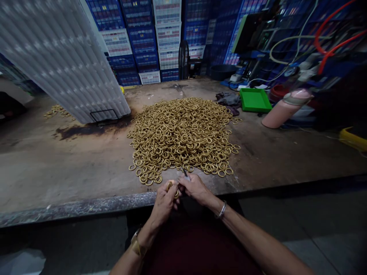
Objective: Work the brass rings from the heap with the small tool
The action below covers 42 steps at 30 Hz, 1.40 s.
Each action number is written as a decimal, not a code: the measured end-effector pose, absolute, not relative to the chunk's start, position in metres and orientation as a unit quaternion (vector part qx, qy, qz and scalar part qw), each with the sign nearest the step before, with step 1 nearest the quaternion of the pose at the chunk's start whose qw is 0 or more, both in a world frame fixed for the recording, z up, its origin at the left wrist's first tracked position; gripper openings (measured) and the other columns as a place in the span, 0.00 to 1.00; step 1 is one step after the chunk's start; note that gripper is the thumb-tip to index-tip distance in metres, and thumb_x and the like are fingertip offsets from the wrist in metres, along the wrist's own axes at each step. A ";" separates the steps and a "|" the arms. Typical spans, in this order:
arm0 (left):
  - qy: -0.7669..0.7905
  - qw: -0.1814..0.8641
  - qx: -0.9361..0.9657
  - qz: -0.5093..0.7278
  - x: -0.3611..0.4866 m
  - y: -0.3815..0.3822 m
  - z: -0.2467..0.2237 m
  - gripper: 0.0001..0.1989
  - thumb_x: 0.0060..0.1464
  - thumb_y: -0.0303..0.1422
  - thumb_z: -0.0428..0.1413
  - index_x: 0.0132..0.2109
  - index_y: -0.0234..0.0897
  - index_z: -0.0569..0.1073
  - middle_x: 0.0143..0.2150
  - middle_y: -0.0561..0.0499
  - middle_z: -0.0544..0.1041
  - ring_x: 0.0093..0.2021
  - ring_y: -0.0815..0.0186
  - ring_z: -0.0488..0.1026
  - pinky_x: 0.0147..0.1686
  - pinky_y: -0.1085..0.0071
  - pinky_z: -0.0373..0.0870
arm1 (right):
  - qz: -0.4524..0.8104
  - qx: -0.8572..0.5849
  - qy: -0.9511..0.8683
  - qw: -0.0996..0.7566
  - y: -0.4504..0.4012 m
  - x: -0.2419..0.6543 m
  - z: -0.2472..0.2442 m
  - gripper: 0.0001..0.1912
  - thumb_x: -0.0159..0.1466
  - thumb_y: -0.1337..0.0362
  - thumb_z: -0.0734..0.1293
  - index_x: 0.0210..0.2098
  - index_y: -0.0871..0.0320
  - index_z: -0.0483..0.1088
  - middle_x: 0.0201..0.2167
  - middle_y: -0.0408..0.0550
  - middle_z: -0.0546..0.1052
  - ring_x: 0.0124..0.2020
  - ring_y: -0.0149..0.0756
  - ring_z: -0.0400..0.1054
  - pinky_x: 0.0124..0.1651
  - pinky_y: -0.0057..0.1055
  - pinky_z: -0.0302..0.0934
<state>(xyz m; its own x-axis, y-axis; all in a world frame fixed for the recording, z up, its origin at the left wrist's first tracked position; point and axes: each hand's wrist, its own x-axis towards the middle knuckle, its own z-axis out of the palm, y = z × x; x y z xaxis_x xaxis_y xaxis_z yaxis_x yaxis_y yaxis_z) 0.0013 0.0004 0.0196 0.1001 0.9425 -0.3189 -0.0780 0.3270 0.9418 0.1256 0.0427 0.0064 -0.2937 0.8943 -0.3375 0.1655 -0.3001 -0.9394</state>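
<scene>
A broad heap of brass-coloured rings (183, 133) lies on the worktable (266, 156). Just in front of it, at the table's near edge, my left hand (165, 198) is closed on brass rings (169, 186), which show between thumb and fingers; their exact number is hard to see. Close beside it on the right, my right hand (195, 188) is closed around a small dark-tipped tool (185, 173) whose tip points away from me toward the heap. The two hands nearly touch, and their fingertips are partly hidden.
Stacked clear trays (65, 57) stand at the left, with a few loose rings (56, 111) behind. A green tray (255, 100), dark cloth (228, 99) and pink cylinder (286, 108) are at the right. A yellow tray (354, 139) lies far right. Crates (143, 38) line the back.
</scene>
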 end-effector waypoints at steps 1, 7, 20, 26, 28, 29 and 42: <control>0.522 0.631 0.400 0.411 0.001 0.000 0.021 0.17 0.51 0.46 0.49 0.30 0.35 0.65 0.22 0.56 0.65 0.18 0.75 0.61 0.15 0.80 0.57 | 0.634 -0.511 -0.502 0.292 0.043 0.125 0.008 0.09 0.55 0.58 0.60 0.25 0.57 0.60 0.16 0.37 0.64 0.13 0.22 0.50 0.16 0.22 0.44; 0.533 0.609 0.394 0.435 0.003 -0.002 0.018 0.16 0.50 0.46 0.50 0.31 0.35 0.66 0.24 0.55 0.66 0.19 0.74 0.61 0.16 0.81 0.58 | 0.548 -0.545 -0.560 0.298 0.045 0.130 0.005 0.12 0.57 0.60 0.57 0.22 0.58 0.61 0.16 0.39 0.64 0.15 0.25 0.53 0.18 0.23 0.47; 0.552 0.564 0.430 0.439 0.002 0.000 0.016 0.15 0.53 0.44 0.48 0.28 0.36 0.62 0.20 0.57 0.63 0.18 0.75 0.59 0.16 0.80 0.58 | 0.240 -0.485 -0.835 0.101 0.031 0.137 0.010 0.08 0.55 0.70 0.57 0.32 0.58 0.66 0.23 0.45 0.72 0.24 0.30 0.62 0.27 0.27 0.43; 0.537 0.616 0.403 0.412 -0.002 -0.014 0.028 0.15 0.51 0.45 0.49 0.30 0.36 0.64 0.23 0.55 0.65 0.18 0.74 0.60 0.15 0.80 0.56 | 0.190 -0.532 -0.822 0.070 0.034 0.136 0.007 0.11 0.57 0.68 0.57 0.39 0.60 0.65 0.29 0.49 0.73 0.30 0.35 0.65 0.31 0.28 0.48; 0.509 0.663 0.423 0.350 -0.005 -0.026 0.033 0.15 0.52 0.45 0.48 0.31 0.37 0.65 0.23 0.55 0.64 0.19 0.74 0.59 0.16 0.80 0.56 | 0.173 -0.559 -0.807 0.078 0.038 0.141 0.007 0.12 0.57 0.68 0.57 0.40 0.60 0.65 0.30 0.49 0.74 0.30 0.35 0.66 0.32 0.27 0.49; 0.496 0.689 0.431 0.306 -0.008 -0.031 0.033 0.15 0.52 0.45 0.48 0.30 0.37 0.64 0.23 0.55 0.64 0.19 0.74 0.59 0.17 0.79 0.55 | 0.168 -0.570 -0.800 0.086 0.039 0.145 0.007 0.12 0.57 0.69 0.57 0.39 0.59 0.65 0.30 0.49 0.74 0.30 0.34 0.66 0.32 0.27 0.50; 0.595 0.659 0.443 0.123 -0.029 -0.038 -0.062 0.21 0.44 0.50 0.51 0.19 0.37 0.63 0.16 0.56 0.60 0.18 0.70 0.56 0.20 0.72 0.52 | 0.035 -0.788 -0.608 0.090 0.040 0.263 0.007 0.17 0.60 0.53 0.59 0.43 0.57 0.63 0.39 0.51 0.71 0.35 0.39 0.68 0.33 0.30 0.54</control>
<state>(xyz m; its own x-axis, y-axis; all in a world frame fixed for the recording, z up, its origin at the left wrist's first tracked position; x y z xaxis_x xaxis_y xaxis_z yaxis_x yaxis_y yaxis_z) -0.0294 -0.0377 -0.0620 0.2616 0.6895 -0.6754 0.3655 0.5768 0.7305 0.2627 0.0403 0.0065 0.2586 0.9644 0.0551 0.9519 -0.2447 -0.1845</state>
